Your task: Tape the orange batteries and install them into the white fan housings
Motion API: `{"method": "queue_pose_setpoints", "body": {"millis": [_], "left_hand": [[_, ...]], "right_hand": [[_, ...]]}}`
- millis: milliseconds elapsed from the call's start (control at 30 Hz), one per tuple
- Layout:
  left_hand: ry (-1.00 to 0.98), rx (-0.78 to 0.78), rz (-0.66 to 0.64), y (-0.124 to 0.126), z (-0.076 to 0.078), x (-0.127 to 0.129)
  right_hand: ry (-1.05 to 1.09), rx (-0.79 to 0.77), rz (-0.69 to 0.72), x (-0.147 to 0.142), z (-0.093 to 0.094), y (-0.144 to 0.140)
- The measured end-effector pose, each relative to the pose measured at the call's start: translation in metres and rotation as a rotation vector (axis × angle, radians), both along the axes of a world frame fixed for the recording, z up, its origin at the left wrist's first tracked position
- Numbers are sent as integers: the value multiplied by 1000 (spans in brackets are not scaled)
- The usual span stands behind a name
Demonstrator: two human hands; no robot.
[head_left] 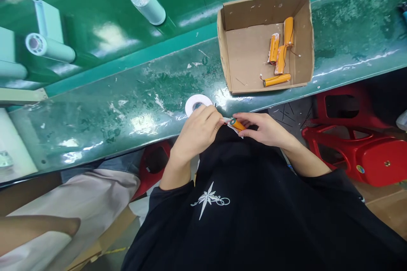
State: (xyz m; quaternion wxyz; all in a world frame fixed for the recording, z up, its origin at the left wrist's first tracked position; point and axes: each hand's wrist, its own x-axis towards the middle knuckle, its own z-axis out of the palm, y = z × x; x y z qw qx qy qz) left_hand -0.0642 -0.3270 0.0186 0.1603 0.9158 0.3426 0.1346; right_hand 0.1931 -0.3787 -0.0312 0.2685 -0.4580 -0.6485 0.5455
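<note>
My right hand (262, 128) holds an orange cylindrical battery (238, 124) between thumb and fingers, just past the bench's front edge. One round end of it faces my left hand (199, 131), whose thumb and fingertips are closed in a pinch. A thin white strip (226, 120) runs from that pinch to the battery's end, with a trace of red beside it. More white material shows under the battery. Partly behind my left hand, a roll of white tape (191, 103) lies flat on the bench.
An open cardboard box (243, 67) on the green bench (133, 97) holds several orange batteries (280, 59) with thin wires. Pale cylindrical fixtures (148, 4) stand along the back. Red stools (375, 156) are at the right. Another person's arm (38, 230) is at the lower left.
</note>
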Motion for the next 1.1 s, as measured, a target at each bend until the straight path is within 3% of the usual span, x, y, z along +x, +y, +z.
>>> {"method": "queue_pose_setpoints", "body": {"millis": [133, 267, 333, 400, 467, 533, 633, 700, 833, 900, 1033, 1100], "left_hand": [[112, 80, -60, -2, 6, 8], [108, 16, -168, 3, 13, 20], [12, -106, -241, 27, 11, 22], [-116, -204, -212, 73, 5, 21], [-240, -140, 49, 138, -1, 19], [-325, 74, 494, 210, -8, 14], [-246, 43, 788, 296, -16, 3], [-163, -56, 849, 326, -21, -4], [-167, -79, 743, 330, -29, 0], [-123, -68, 583, 319, -31, 8], [165, -110, 135, 299, -26, 17], [251, -134, 56, 294, -20, 16]], "right_hand": [[-187, 116, 130, -4, -1, 6], [-82, 63, 237, -7, 5, 8], [55, -82, 214, -3, 11, 7], [202, -244, 144, 4, 19, 5], [318, -337, 45, 12, 26, 1], [394, -360, -34, 21, 32, -2], [439, -358, -110, 36, 38, -6], [428, -365, -147, 46, 38, -10], [366, -425, -207, 60, 36, -15], [385, -439, -220, 60, 37, -14], [446, -377, -193, 58, 49, -3], [432, -324, -169, 60, 59, 8]]}}
